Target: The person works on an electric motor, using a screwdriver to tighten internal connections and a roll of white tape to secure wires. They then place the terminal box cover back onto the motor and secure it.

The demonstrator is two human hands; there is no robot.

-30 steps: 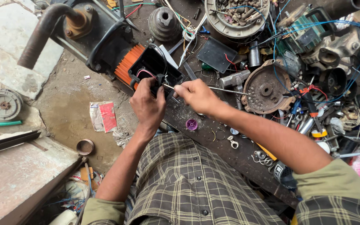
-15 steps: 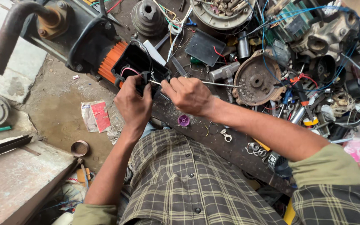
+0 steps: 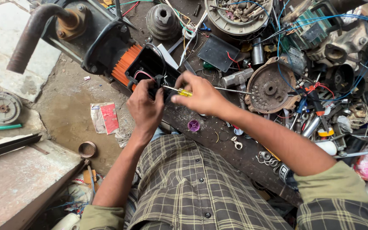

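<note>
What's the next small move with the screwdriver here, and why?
Probably ease the yellow-handled screwdriver tip a little further into the black terminal box: the right hand aims it there, and the left hand braces the box edge beside the wires.

The right hand point(image 3: 201, 96) gripped a yellow-handled screwdriver point(image 3: 184, 92), its tip at the motor's black terminal box point(image 3: 150, 70). The left hand point(image 3: 145, 108) rested against the box, apparently steadying it. A rusty cover point(image 3: 269, 87) lay right.
</note>
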